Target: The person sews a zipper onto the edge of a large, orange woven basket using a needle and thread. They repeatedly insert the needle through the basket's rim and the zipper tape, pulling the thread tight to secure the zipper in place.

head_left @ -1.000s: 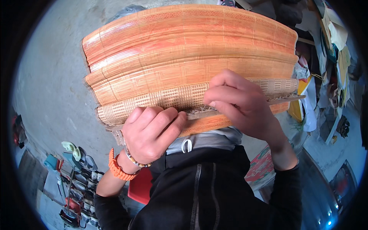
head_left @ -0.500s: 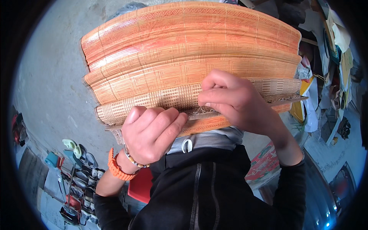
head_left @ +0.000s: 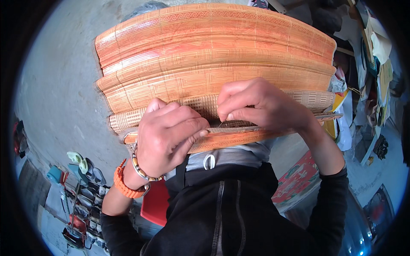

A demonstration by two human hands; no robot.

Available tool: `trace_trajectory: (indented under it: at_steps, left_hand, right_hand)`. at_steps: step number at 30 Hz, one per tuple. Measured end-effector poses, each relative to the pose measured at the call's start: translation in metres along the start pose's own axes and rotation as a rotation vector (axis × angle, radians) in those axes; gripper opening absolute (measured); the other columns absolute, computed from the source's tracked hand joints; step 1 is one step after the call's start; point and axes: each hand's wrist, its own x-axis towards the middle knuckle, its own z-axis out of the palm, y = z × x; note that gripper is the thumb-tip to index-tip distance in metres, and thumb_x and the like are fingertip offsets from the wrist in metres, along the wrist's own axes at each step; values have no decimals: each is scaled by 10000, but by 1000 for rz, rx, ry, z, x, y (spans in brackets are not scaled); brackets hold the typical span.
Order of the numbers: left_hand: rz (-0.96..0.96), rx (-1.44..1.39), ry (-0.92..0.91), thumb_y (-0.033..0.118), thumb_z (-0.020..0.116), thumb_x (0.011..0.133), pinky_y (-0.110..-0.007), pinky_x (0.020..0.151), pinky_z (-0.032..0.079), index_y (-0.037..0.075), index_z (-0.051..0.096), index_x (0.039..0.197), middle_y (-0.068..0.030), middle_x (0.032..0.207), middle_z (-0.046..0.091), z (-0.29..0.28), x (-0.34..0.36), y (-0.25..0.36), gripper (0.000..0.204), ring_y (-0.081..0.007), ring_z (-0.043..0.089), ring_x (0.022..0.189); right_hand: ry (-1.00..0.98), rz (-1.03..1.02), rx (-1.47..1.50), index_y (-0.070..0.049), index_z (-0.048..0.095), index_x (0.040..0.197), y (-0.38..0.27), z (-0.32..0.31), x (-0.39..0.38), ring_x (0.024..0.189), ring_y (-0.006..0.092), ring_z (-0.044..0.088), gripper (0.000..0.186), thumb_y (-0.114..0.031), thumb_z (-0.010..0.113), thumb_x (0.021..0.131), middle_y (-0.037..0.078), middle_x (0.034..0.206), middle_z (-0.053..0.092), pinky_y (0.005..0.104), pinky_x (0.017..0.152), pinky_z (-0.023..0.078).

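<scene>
A bamboo sleeping mat, orange-tan with a woven pattern, lies across my lap in folds. Its woven back shows along a turned-over fold close to me. My left hand is closed on the mat's near edge strip, thumb below and fingers above. Just to the right, thumb and forefinger of my right hand are pinched over the fold. A thin dark line, a thread or a needle, runs from that pinch down to the edge; which of the two I cannot tell.
On the floor at the lower left stands a rack of shoes. Papers and bags are heaped along the right side. A red seat shows beneath me, and a patterned red sheet lies to my right.
My left hand has turned, its thumb now showing at the near edge strip, more of which faces up. The right pinch has moved slightly down and left; a thin line now shows below it.
</scene>
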Motion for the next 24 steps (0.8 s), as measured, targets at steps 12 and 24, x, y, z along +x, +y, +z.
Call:
trace_trajectory:
  at_steps: [12, 24]
  left_hand:
    - [-5, -54, -38, 112, 732, 739, -322, 639, 354, 72, 683, 834, -29, 778, 610, 0, 1, -2, 114, -204, 585, 708]
    - [-31, -100, -84, 152, 734, 768, -313, 676, 333, 81, 688, 802, -23, 768, 619, 1, -1, -4, 92, -188, 569, 695]
  right_hand:
    - [-185, -23, -50, 29, 647, 841, -2, -14, 14, 755, 241, 577, 98, -30, 568, 839, 115, 804, 597, 341, 716, 446]
    - [-314, -116, 11, 39, 656, 837, 6, -15, 30, 746, 245, 582, 82, -6, 592, 812, 119, 791, 598, 333, 713, 453]
